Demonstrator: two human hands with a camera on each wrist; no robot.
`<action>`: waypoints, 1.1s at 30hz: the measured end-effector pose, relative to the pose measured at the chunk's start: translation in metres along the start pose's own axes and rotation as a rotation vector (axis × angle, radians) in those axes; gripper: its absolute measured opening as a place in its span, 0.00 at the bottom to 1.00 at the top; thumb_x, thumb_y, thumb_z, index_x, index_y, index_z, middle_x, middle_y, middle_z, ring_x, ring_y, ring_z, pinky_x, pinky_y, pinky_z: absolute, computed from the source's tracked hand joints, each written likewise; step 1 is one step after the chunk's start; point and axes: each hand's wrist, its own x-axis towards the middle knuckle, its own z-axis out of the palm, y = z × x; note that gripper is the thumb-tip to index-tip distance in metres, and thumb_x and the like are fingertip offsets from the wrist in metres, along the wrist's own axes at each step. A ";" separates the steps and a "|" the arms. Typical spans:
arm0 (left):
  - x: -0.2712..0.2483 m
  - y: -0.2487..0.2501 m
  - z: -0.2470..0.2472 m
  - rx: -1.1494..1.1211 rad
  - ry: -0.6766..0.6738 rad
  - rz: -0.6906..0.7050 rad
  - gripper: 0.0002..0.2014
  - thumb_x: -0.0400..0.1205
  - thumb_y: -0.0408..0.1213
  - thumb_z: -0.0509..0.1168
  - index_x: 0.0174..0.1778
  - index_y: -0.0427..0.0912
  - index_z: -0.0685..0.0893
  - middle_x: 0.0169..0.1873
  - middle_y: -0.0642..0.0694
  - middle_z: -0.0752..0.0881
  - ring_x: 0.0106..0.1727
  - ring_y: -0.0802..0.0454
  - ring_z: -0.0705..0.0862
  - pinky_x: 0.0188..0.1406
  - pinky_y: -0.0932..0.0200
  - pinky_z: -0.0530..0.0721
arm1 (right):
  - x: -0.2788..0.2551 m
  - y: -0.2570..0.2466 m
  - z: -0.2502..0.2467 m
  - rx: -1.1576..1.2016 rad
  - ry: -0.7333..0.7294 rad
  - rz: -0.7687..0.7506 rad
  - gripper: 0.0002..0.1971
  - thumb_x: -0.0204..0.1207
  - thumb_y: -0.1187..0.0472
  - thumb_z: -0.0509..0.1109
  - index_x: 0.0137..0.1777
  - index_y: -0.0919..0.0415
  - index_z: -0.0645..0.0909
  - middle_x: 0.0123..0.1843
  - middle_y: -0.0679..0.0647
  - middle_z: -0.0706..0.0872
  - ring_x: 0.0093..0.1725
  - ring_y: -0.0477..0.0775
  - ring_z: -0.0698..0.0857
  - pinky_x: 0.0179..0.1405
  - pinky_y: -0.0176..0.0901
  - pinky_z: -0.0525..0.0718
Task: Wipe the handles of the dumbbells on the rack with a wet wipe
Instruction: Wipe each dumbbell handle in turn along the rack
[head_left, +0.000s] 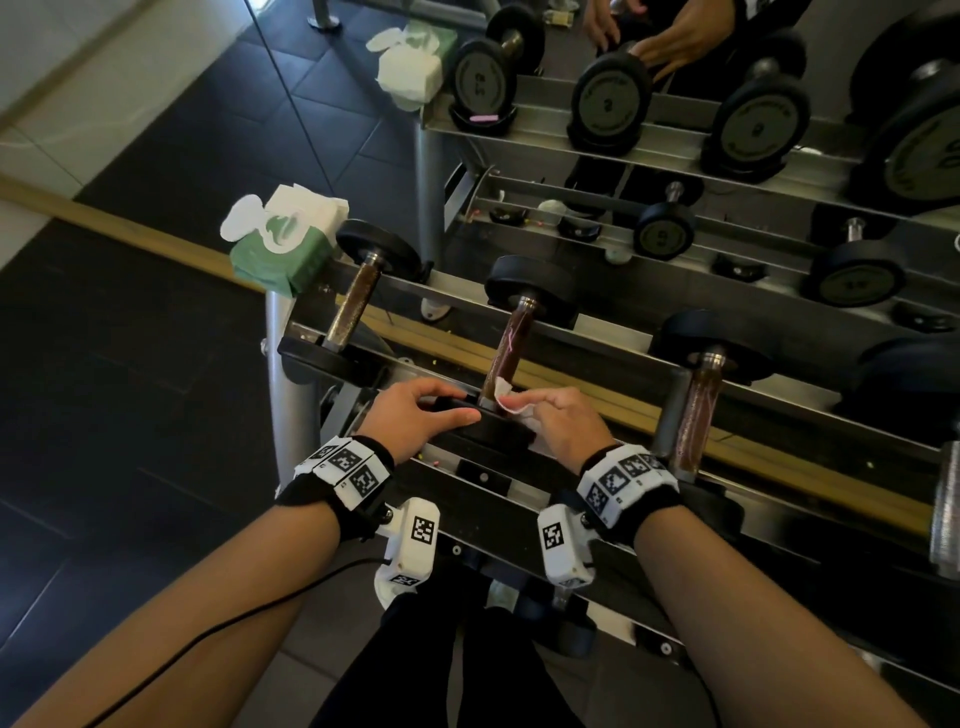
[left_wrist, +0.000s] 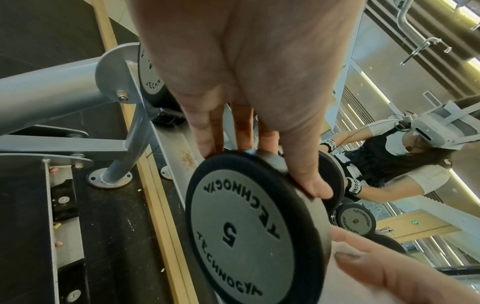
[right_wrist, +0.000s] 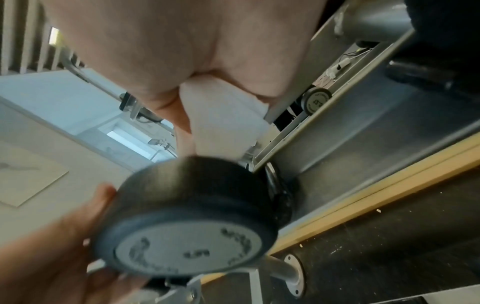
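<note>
While both of my hands sit at the near end of the middle dumbbell (head_left: 511, 358), I count three dumbbells across the top tier of the rack (head_left: 597, 332): one off to the left of my left hand (head_left: 358, 296), the middle one between my hands, and one to the right of my right hand (head_left: 701, 400). A mirror beyond them repeats the row. One green wipe pack (head_left: 283, 244) rests on the rack's corner, well forward and left of my left hand. My left hand (head_left: 415, 415) curls over the near weight plate (left_wrist: 249, 232), marked 5, fingers on its rim and thumb along its edge. My right hand (head_left: 561, 423) pinches one white wipe (head_left: 511, 402), bunched against the base of the handle (head_left: 506, 353) where it meets that plate.
</note>
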 end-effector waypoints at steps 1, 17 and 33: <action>0.000 0.000 0.000 -0.003 0.002 0.006 0.14 0.74 0.54 0.74 0.56 0.64 0.85 0.57 0.59 0.85 0.59 0.64 0.81 0.51 0.66 0.79 | 0.002 -0.006 -0.004 0.098 0.034 0.008 0.09 0.80 0.52 0.68 0.50 0.43 0.91 0.60 0.48 0.86 0.54 0.41 0.86 0.55 0.41 0.84; -0.001 -0.004 0.004 -0.043 0.046 -0.011 0.13 0.71 0.55 0.77 0.47 0.75 0.84 0.49 0.66 0.86 0.50 0.72 0.83 0.40 0.76 0.77 | 0.006 0.003 0.002 0.075 0.037 0.053 0.14 0.86 0.53 0.60 0.60 0.37 0.86 0.69 0.52 0.82 0.65 0.50 0.81 0.60 0.49 0.81; 0.006 -0.015 0.005 -0.073 0.037 -0.032 0.26 0.58 0.71 0.74 0.53 0.74 0.85 0.55 0.62 0.88 0.61 0.60 0.85 0.67 0.44 0.83 | 0.036 -0.021 0.011 0.602 0.180 0.161 0.33 0.81 0.76 0.52 0.73 0.40 0.77 0.75 0.53 0.78 0.71 0.59 0.79 0.74 0.65 0.75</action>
